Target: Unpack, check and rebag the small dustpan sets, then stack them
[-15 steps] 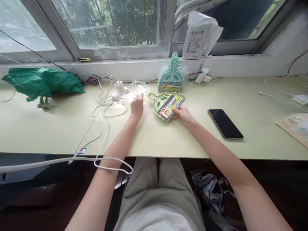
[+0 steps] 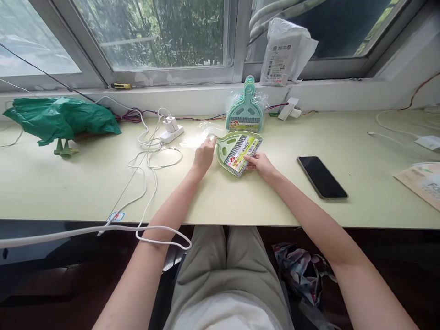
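Note:
A light green dustpan [image 2: 223,153] with a small brush [image 2: 245,151] nested in it and a bright label is held just above the table, its handle pointing left. My left hand [image 2: 204,156] is closed on the handle end, with the fingertips partly hidden. On the bristle side, my right hand [image 2: 261,166] pinches the edge of the set, thumb over the label. Crumpled clear plastic wrap [image 2: 194,140] lies beside and behind my left hand. A stack of similar teal dustpan sets [image 2: 244,110] in clear wrap stands upright against the wall behind.
A black phone [image 2: 322,177] lies to the right. White cables [image 2: 151,160] and a power strip [image 2: 172,134] spread on the left, near a green plastic cover [image 2: 62,117]. A white parcel bag [image 2: 285,52] leans at the window. One cable loop hangs over my left forearm.
My left hand has moved right from the plastic wrap onto the dustpan's handle. The dustpan has turned and shifted slightly; my right hand keeps its hold.

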A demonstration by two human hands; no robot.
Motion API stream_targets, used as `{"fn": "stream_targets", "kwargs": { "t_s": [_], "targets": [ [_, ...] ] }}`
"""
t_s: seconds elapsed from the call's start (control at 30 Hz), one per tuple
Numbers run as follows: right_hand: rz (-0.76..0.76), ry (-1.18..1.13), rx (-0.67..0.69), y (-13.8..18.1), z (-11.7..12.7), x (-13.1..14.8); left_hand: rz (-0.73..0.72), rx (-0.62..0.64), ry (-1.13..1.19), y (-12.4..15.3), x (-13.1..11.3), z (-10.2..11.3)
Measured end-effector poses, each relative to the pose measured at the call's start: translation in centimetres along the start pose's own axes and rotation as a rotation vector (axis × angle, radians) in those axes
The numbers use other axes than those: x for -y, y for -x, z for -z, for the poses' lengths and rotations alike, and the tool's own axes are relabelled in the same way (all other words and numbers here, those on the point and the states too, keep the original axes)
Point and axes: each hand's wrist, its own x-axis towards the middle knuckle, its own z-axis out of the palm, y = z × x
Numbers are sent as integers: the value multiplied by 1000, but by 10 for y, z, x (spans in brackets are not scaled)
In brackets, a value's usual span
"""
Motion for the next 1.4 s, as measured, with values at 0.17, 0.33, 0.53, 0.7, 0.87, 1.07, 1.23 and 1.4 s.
{"fn": "stream_targets", "kwargs": {
  "t_s": [0.17,0.33,0.53,0.7,0.87,1.07,1.23,1.4],
  "targets": [
    [26,-26,-20,-2,0,-3,-147,-66,141,4,-7,-3],
    [101,13,68,0,-2,-2,-194,-139,169,5,-9,-2],
    [112,60,68,2,-5,-1,-158,-238,258,2,-5,-8],
    [141,10,-5,-1,-3,-3,-359,-276,462,8,-23,-14],
    [161,-92,-79,-4,2,-2,-160,-631,669,8,-30,-11],
    [190,-140,-55,-3,1,0,438,-576,1254,-5,-21,0],
    [189,-86,-27,1,-3,1,304,-119,1641,-8,-22,6],
    [176,-85,-44,-1,-1,1,396,79,1744,-8,-20,1]
  ]
}}
